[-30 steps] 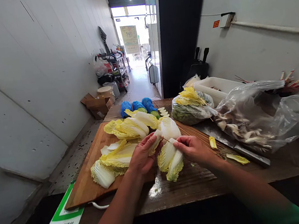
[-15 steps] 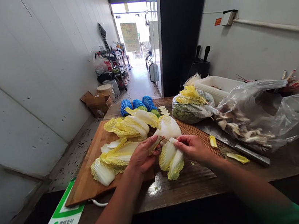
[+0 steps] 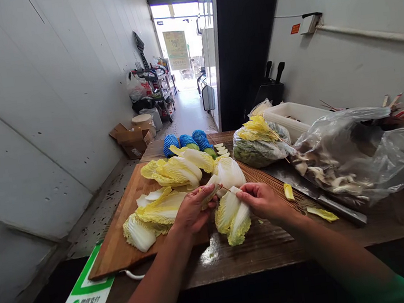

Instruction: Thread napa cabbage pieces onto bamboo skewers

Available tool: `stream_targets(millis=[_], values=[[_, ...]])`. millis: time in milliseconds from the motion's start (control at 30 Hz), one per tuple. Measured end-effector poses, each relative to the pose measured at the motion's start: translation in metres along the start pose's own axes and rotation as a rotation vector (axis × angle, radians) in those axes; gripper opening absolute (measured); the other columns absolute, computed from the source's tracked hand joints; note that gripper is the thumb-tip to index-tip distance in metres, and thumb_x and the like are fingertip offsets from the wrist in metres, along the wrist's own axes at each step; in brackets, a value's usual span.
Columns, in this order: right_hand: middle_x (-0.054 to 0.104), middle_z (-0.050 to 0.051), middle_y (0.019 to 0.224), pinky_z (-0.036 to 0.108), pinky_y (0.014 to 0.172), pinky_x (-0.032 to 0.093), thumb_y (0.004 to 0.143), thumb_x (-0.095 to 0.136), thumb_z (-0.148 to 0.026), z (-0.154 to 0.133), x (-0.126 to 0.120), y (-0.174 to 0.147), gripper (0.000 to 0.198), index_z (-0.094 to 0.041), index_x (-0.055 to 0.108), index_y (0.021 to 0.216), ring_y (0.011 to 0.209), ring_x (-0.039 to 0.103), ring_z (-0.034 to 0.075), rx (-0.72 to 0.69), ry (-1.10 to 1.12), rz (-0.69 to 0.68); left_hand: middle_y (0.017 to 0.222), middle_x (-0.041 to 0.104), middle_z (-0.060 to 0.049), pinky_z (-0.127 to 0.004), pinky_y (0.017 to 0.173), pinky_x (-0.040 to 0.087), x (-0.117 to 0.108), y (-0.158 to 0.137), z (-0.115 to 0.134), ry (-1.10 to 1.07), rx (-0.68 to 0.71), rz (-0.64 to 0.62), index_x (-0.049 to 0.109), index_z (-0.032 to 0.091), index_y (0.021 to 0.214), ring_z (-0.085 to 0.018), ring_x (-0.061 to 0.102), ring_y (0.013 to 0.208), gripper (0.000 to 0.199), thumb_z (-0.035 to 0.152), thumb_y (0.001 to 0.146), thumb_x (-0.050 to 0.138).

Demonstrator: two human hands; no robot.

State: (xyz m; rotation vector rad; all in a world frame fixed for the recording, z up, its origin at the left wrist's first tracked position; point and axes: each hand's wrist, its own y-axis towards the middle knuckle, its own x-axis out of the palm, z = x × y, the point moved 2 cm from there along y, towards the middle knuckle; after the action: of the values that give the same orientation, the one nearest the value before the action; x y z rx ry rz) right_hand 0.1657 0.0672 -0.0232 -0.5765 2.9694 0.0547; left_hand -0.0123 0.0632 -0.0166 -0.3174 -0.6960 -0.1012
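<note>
Now your left hand [image 3: 191,212] is closed around a folded napa cabbage leaf [image 3: 209,190] near the middle of the tabletop, at the right edge of the wooden cutting board [image 3: 114,250]. Your right hand [image 3: 262,198] pinches a thin bamboo skewer [image 3: 225,188] with its fingertips; the skewer points to the leaf in your left hand. Two more cabbage pieces [image 3: 232,214] hang on the skewer, just below your right hand. Other cabbage leaves [image 3: 171,173] lie on the board behind your hands. A cleaver [image 3: 315,196] rests near the right edge of the tabletop, beside a plastic bag of mushrooms [image 3: 351,156].
</note>
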Motion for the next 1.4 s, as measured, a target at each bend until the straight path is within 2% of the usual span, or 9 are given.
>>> stream_targets(millis=[367,867,1200,1400], values=[[0.061,0.0,0.064,0.021,0.047,0.037,0.074,0.059,-0.049,0.001,0.001,0.001,0.034,-0.015,0.065,0.075,0.052,0.05,0.011,0.034,0.052,-0.017,0.07,0.062,-0.007,-0.014,0.043,0.038,-0.001,0.0,-0.001,0.004,-0.031,-0.006,0.067,0.006,0.071,-0.007,0.052,0.054,0.007,0.012,0.068,0.069],[0.059,0.0,0.062,0.021,0.044,0.036,0.074,0.059,-0.051,0.009,0.001,0.002,0.036,-0.015,0.063,0.071,0.049,0.047,0.01,0.036,0.037,0.006,0.062,0.059,-0.006,-0.014,0.043,0.035,0.0,0.0,-0.003,0.078,0.003,-0.015,0.069,0.004,0.071,-0.006,0.049,0.052,0.02,0.017,0.059,0.077],[0.058,0.0,0.062,0.021,0.045,0.038,0.075,0.058,-0.052,0.011,0.004,0.004,0.037,-0.015,0.062,0.072,0.049,0.048,0.01,0.046,0.075,-0.006,0.055,0.057,-0.001,-0.014,0.041,0.034,0.006,0.001,-0.013,0.114,0.011,-0.006,0.067,0.007,0.065,-0.003,0.045,0.045,0.018,0.02,0.059,0.078],[0.06,0.0,0.065,0.021,0.047,0.039,0.076,0.057,-0.05,0.007,0.002,0.005,0.035,-0.016,0.062,0.075,0.051,0.05,0.01,0.037,0.076,-0.027,0.064,0.064,-0.003,-0.017,0.047,0.042,0.008,0.0,-0.014,0.096,0.026,0.014,0.069,0.01,0.074,-0.008,0.053,0.051,0.024,0.026,0.059,0.078]])
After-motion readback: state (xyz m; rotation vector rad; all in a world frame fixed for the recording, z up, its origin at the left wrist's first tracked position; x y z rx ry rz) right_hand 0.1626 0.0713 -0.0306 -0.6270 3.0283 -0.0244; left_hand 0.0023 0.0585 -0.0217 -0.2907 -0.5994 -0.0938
